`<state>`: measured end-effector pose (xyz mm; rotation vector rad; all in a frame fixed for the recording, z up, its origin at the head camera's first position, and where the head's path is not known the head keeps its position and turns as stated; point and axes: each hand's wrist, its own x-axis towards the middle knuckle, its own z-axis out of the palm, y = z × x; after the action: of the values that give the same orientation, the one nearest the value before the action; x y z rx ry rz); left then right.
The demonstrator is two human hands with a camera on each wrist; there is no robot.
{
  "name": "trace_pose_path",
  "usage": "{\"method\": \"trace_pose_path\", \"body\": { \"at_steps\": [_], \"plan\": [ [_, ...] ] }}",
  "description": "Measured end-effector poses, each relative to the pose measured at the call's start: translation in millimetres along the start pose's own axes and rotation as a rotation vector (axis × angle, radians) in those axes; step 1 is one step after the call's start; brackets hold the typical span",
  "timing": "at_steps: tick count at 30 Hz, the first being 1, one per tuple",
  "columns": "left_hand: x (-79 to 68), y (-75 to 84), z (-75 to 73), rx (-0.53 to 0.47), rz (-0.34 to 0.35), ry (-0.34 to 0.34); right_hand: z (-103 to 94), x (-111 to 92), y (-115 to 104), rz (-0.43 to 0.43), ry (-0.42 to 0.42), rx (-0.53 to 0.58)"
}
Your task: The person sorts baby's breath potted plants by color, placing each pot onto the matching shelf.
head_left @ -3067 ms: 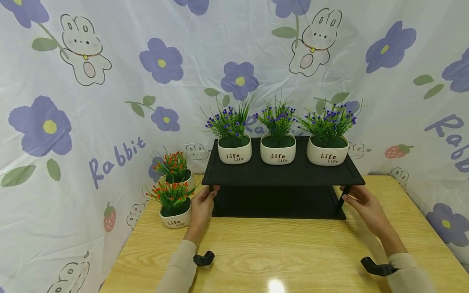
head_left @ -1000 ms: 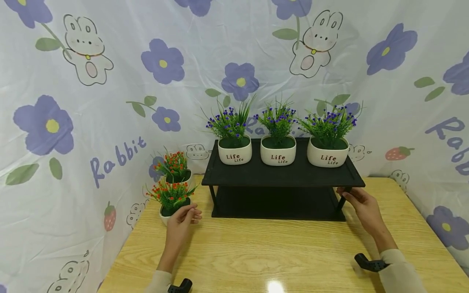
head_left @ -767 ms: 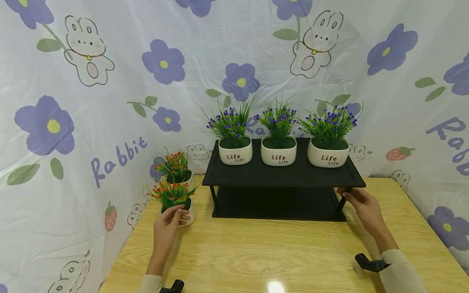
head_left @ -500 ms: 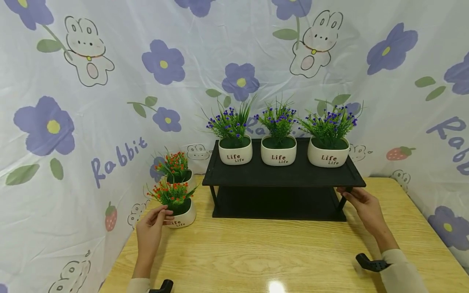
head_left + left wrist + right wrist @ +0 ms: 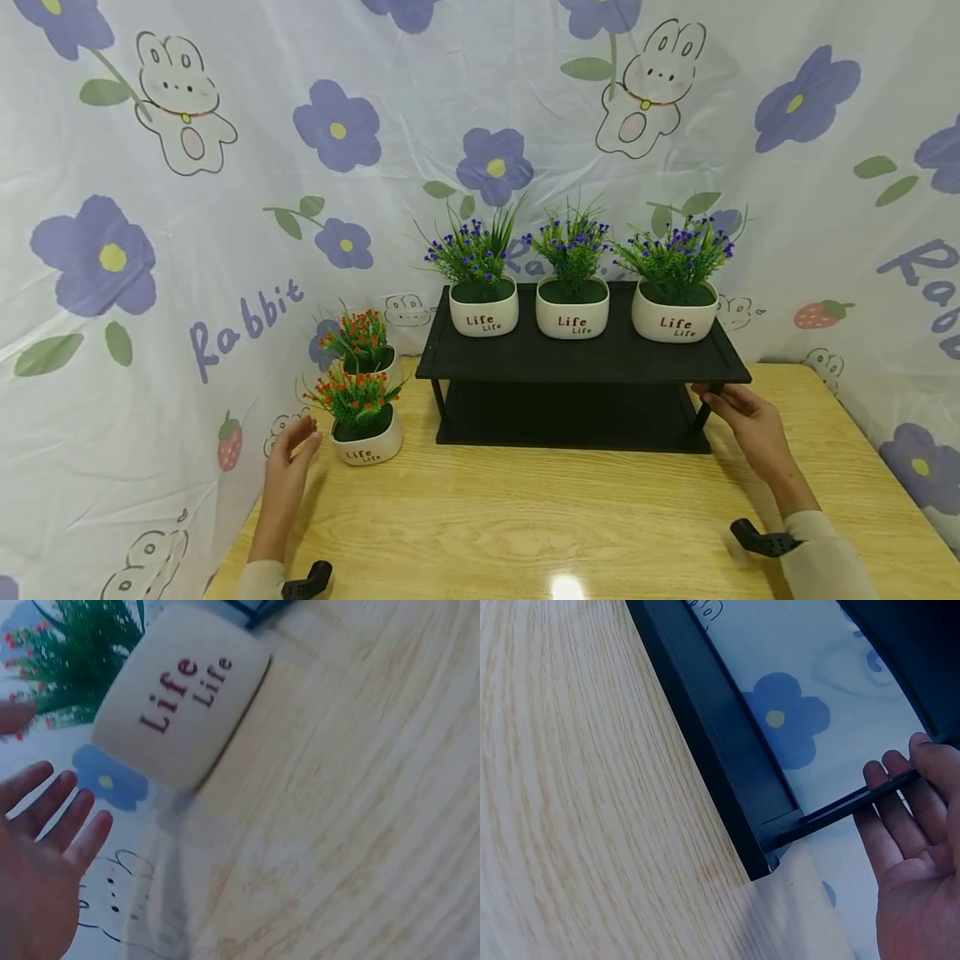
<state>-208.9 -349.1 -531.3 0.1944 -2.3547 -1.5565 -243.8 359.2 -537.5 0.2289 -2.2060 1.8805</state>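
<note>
My left hand point(image 5: 292, 446) hovers just left of the front white pot with orange flowers point(image 5: 367, 437), apart from it. In the left wrist view its fingers are spread and hold nothing, beside the pot point(image 5: 180, 705) lettered "Life". My right hand point(image 5: 750, 425) is at the right front post of a black two-tier shelf point(image 5: 577, 362). The right wrist view shows its fingers point(image 5: 904, 817) curled round the thin black post point(image 5: 847, 810), the thumb near the upper board. Three white pots with purple flowers point(image 5: 483, 308) stand in a row on the top tier.
A second orange-flowered pot point(image 5: 382, 358) stands behind the front one, partly hidden. Everything rests on a wooden table point(image 5: 480, 517). A white cloth point(image 5: 225, 250) printed with rabbits and flowers hangs along the back and sides, close to the pots and shelf.
My left hand has let go of the shelf's left post and moved left, passing in front of the orange-flowered pot to its left side. The right hand stays at its post.
</note>
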Motion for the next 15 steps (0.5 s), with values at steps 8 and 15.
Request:
{"method": "trace_pose_path", "body": {
  "at_steps": [8,15],
  "plan": [
    [15.2,-9.1,3.9,-0.137,-0.034,-0.329,-0.6,0.3,-0.8,0.024,-0.002,0.008],
    [26.4,-8.9,18.0,-0.112,-0.105,-0.396,-0.1,0.1,0.6,0.012,0.004,0.007]
  ]
}}
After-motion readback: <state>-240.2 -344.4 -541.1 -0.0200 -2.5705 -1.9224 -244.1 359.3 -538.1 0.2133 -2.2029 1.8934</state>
